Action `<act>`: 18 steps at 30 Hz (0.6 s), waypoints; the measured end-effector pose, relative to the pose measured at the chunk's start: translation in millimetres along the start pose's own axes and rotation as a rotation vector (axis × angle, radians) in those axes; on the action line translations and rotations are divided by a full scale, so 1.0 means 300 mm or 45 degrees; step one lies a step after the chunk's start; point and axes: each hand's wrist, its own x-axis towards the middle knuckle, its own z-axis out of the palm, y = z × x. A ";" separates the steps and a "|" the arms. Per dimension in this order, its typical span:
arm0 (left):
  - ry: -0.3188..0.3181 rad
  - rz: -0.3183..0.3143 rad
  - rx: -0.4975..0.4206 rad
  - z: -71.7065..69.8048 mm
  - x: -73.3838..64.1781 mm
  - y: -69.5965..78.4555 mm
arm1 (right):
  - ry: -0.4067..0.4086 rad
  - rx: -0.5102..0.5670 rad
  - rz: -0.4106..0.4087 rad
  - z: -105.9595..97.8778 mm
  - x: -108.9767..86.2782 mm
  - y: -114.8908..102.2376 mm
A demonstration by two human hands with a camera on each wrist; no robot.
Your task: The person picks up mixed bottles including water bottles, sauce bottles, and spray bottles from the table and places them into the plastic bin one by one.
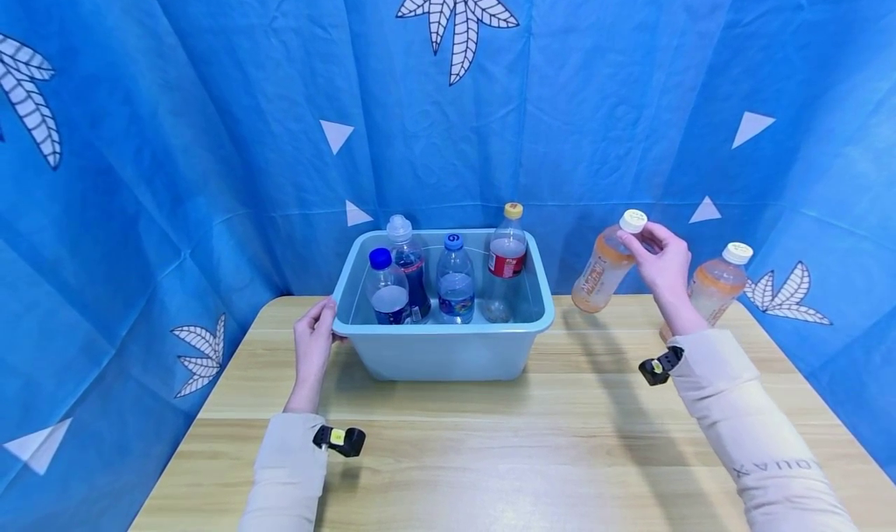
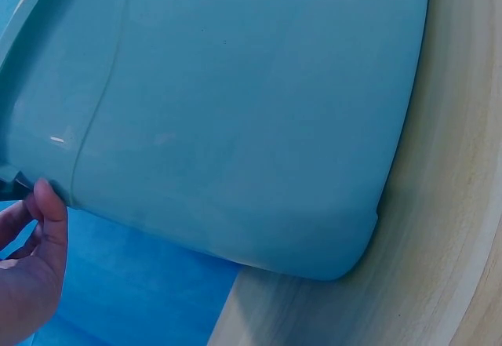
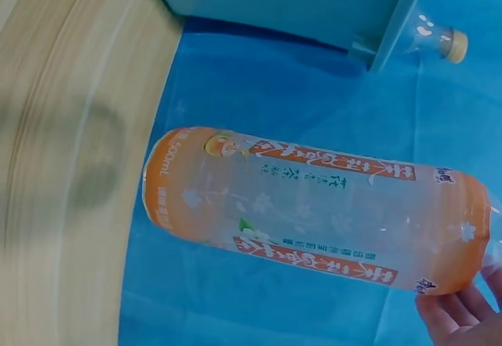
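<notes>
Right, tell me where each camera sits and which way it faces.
Head: worn on the head, facing forward and down at the tub, bottles, left fingers, right fingers and both sleeves.
Left wrist: on that wrist, facing the tub's outside; left fingers show against it.
Right wrist: on that wrist, facing the held orange bottle; right fingers show at its neck end.
Shared: head and right wrist both show that bottle.

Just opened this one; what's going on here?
A person's right hand holds an orange-and-clear bottle near its neck, tilted and lifted, to the right of a light blue tub. The left hand grips the tub's left rim. Four other bottles are in the tub. A similar orange bottle, partly hidden by the right arm, is on the table.
</notes>
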 end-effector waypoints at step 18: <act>-0.075 -0.084 -0.102 0.035 -0.137 0.319 | 0.001 0.083 -0.083 -0.062 -0.058 -0.093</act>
